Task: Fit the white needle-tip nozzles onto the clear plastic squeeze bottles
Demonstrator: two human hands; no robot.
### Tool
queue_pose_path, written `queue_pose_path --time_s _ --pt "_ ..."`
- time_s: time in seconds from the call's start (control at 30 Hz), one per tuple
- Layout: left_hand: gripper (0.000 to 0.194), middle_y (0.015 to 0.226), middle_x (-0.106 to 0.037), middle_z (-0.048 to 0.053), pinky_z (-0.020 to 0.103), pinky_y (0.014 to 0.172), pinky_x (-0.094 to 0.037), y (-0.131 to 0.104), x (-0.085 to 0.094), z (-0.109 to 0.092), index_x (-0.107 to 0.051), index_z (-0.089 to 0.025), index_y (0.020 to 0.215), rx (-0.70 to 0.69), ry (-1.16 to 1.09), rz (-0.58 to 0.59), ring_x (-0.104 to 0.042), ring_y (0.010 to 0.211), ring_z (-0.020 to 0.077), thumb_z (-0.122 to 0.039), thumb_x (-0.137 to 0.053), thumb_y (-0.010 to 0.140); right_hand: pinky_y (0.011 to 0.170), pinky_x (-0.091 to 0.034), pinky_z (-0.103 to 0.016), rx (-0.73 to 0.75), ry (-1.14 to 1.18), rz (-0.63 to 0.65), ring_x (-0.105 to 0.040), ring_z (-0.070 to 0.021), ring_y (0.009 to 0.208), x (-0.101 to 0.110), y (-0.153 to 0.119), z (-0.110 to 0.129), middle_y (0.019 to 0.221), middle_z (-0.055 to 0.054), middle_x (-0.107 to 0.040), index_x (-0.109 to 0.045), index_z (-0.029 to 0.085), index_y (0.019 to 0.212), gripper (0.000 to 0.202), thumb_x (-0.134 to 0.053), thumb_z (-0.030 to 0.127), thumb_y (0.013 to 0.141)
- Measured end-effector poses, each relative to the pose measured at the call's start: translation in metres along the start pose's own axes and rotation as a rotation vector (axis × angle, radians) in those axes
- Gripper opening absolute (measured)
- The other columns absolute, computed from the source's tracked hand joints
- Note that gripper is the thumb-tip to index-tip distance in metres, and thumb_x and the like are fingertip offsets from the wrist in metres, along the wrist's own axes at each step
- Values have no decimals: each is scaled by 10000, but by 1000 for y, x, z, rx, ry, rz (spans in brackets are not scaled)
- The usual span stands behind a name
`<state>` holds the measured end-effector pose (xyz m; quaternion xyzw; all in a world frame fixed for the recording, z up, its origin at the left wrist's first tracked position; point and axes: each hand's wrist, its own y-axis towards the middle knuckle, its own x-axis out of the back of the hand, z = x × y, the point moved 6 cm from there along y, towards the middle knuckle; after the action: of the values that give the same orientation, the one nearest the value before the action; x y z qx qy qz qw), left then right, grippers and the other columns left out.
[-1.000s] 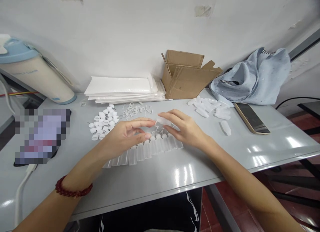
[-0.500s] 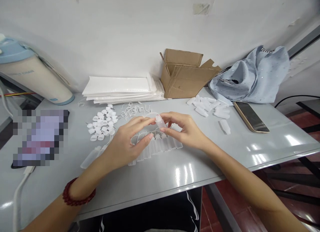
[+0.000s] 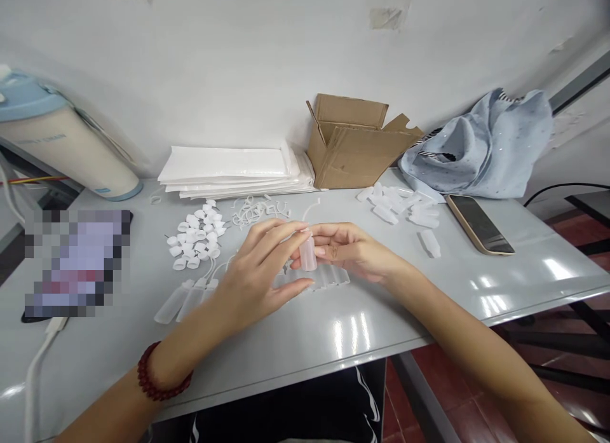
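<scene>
1. The right hand grips a small bottle between thumb and fingers; the left hand is loose, its fingers at the bottle's neck and its thumb spread away.
2. That bottle is roughly upright above the worktop, in front of a row of similar bottles partly hidden by the hands.
3. Judging by the row and by the tubed bottles at left, a fair batch seems fitted with tubes — how many, I cannot tell.
4. Left over, it appears: a heap of loose bottles, a tangle of loose tubes, and a pile of white caps.
5. The held bottle looks frosted and translucent — a thin, pale tube shows just above its neck.
</scene>
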<state>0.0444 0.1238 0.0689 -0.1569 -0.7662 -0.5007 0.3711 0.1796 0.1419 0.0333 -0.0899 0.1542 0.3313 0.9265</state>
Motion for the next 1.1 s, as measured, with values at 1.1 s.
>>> queue_pose_path --time_s 1.1 --pt "318 1167 -646 133 450 878 -506 37 -63 -37 -580 -114 1099 -26 -72 234 -521 1092 291 -305 -659 857 499 -440 -210 152 -672 -933 -643 -113 566 124 -53 73 759 -58 -704 -639 134 837 138 -629 272 842"
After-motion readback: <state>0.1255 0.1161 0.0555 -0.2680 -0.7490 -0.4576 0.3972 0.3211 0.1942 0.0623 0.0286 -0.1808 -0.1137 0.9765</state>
